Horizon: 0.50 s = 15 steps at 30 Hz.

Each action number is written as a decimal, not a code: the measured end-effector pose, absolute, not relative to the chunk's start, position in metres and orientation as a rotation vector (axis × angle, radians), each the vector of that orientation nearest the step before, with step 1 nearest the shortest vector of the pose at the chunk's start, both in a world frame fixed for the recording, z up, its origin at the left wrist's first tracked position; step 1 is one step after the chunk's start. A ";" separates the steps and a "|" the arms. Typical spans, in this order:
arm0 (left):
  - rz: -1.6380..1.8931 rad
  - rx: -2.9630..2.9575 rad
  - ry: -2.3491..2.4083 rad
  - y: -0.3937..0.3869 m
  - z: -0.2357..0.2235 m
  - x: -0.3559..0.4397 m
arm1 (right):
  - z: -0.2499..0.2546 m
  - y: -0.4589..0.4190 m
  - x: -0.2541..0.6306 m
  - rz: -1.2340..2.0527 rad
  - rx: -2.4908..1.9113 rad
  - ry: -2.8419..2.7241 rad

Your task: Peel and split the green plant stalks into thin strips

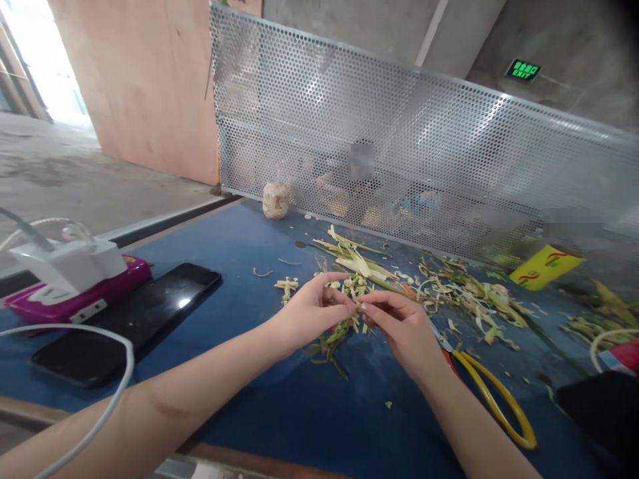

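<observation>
My left hand [319, 307] and my right hand [402, 326] meet over the middle of the blue table. Thumb and fingers of each are pinched together on a small pale plant piece [360, 307], mostly covered by the fingertips. Right behind and beneath them lies a small heap of green and pale plant bits [355, 285], with thin green stalks [329, 347] trailing toward me. Scissors with yellow and red handles [528, 429] lie beside my right wrist, their blades partly hidden by it. Long pale leaf strips [357, 258] lie beyond my hands.
A black phone [170, 303] and a purple power strip [117, 279] with white plugs lie left; a white cable [130, 362] crosses my left forearm. Plant scraps [479, 303] and a yellow roll [546, 266] are right. A perforated metal screen [319, 120] borders the back, near a wrapped roll [275, 200].
</observation>
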<state>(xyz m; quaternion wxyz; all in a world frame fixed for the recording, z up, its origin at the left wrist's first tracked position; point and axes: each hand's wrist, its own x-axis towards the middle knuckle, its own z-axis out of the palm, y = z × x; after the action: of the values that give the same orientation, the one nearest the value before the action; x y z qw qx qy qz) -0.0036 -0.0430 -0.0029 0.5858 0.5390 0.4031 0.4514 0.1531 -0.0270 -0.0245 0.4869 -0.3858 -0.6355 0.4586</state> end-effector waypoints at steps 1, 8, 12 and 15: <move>1.053 1.263 0.944 -0.043 -0.003 -0.004 | -0.024 -0.027 0.153 1.128 -0.939 -1.546; 1.037 1.286 0.950 -0.041 -0.004 -0.006 | -0.022 -0.027 0.156 1.143 -0.945 -1.657; 1.049 1.288 0.945 -0.042 -0.004 -0.006 | -0.023 -0.027 0.158 1.127 -0.937 -1.675; 1.056 1.278 0.936 -0.043 -0.003 -0.005 | -0.023 -0.027 0.158 1.115 -0.972 -1.686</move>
<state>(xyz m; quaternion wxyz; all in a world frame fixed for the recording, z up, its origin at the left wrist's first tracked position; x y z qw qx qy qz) -0.0046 -0.0428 -0.0032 0.5800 0.5469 0.4006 0.4516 0.1576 -0.0267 -0.0226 0.4344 -0.3903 -0.6770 0.4479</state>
